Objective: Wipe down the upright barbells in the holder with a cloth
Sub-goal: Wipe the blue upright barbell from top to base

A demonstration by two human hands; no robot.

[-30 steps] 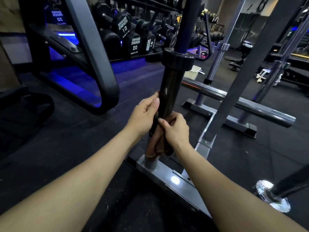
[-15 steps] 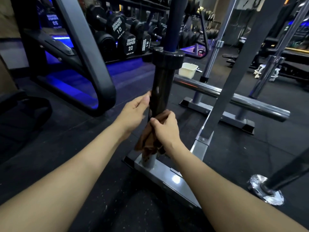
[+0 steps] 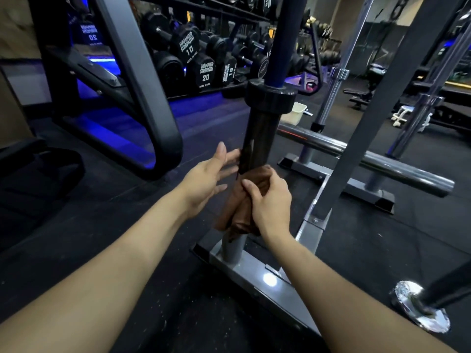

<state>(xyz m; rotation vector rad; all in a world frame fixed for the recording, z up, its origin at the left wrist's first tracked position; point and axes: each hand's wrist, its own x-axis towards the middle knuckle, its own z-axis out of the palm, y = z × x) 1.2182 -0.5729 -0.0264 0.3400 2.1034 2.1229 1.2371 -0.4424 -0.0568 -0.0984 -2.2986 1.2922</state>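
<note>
The barbell (image 3: 257, 138) stands upright in front of me, its long axis running almost straight up and leaning slightly to the right toward the top, its lower end sunk in a grey tube of the holder (image 3: 244, 268) on the floor. The thick dark sleeve is glossy and smooth, topped by a wide round collar, and above that the thinner shaft rises blue and matte out of the picture.

My left hand (image 3: 206, 179) is released, fingers straight and spread, with only the fingertips at the left side of the sleeve. Half a second ago that hand lay closer against the sleeve with its fingers together; now they fan apart and the palm stands off the metal.

My right hand (image 3: 267, 202) is clenched round the brown cloth (image 3: 242, 210), pressing it against the bottom of the sleeve just above the holder's tube. The cloth is soft and bunched into folds, hanging in a wad below my fingers. It sits in much the same place on the bar as before.

The holder's base is a flat grey metal plate with a bright glare on it. To the right a chrome bar (image 3: 369, 159) lies level on short posts, and at the far right a shiny round disc (image 3: 420, 309) rests on the speckled black rubber floor (image 3: 127, 212).
</note>
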